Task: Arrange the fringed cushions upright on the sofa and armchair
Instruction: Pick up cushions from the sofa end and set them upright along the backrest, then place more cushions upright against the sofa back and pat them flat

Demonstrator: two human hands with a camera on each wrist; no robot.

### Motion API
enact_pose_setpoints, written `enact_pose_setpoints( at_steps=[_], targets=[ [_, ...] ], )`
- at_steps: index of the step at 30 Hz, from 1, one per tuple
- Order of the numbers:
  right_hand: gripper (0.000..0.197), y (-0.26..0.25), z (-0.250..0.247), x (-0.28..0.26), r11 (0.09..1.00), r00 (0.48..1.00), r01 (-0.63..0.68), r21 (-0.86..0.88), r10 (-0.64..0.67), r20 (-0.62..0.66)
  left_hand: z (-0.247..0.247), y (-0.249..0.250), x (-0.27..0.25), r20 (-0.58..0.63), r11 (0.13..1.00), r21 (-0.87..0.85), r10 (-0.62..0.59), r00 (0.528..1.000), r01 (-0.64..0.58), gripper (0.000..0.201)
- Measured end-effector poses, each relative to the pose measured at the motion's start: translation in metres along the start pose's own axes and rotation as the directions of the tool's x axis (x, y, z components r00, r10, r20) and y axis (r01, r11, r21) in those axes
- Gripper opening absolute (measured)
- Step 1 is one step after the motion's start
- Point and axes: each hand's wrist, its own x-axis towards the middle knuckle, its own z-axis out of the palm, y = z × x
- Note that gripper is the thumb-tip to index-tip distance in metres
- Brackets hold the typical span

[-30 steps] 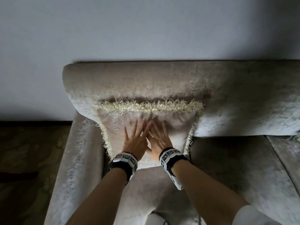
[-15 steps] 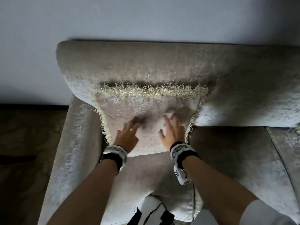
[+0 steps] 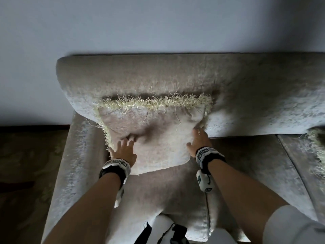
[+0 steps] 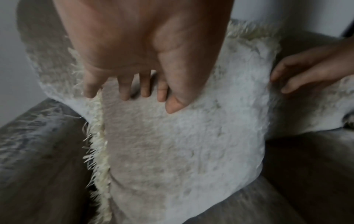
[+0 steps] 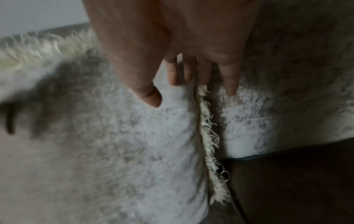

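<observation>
A beige cushion with a cream fringe stands upright against the sofa backrest, in the left corner by the armrest. My left hand presses its spread, straight fingers into the cushion's lower left face. In the left wrist view the left hand lies flat on the cushion near its fringed left edge. My right hand rests against the cushion's right edge. In the right wrist view the right hand has its thumb on the front face and its fingers along the side fringe.
Part of a second fringed cushion shows at the right edge on the neighbouring seat. The seat cushion lies below my hands. A pale wall rises behind the sofa, and dark floor lies to its left.
My hands have slid apart from the middle of the cushion, the left to its lower left face and the right to its right edge. The cushion stays against the backrest.
</observation>
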Motion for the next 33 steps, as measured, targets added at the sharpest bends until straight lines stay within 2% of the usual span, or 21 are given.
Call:
enact_pose_setpoints(
  at_steps=[5, 8, 15, 19, 28, 33],
  targets=[
    [0.057, -0.023, -0.041, -0.027, 0.988, 0.989, 0.147, -0.040, -0.148, -0.007, -0.044, 0.036, -0.026, -0.114, 0.991, -0.016, 0.132, 0.985, -0.135, 0.051],
    [0.059, -0.032, -0.073, -0.045, 0.974, 0.975, 0.221, -0.055, -0.221, -0.003, -0.071, 0.049, -0.044, -0.176, 0.986, -0.006, 0.162, 0.971, -0.166, 0.048],
    [0.058, -0.017, -0.132, -0.084, 0.965, 0.966, 0.257, -0.049, -0.257, 0.015, -0.115, 0.082, -0.096, -0.264, 0.978, -0.002, 0.200, 0.944, -0.208, 0.045],
    [0.052, 0.007, -0.159, -0.108, 0.963, 0.964, 0.267, -0.024, -0.267, -0.007, -0.130, 0.106, -0.125, -0.290, 0.983, -0.024, 0.165, 0.943, -0.179, 0.048],
    [0.068, 0.087, -0.213, -0.158, 0.966, 0.966, 0.254, -0.039, -0.256, -0.049, -0.147, 0.173, -0.193, -0.343, 0.980, 0.036, 0.197, 0.919, -0.197, 0.057],
    [0.072, 0.153, -0.241, -0.191, 0.966, 0.962, 0.253, -0.052, -0.256, -0.089, -0.144, 0.233, -0.235, -0.363, 0.981, 0.034, 0.190, 0.912, -0.191, 0.061]
  ],
)
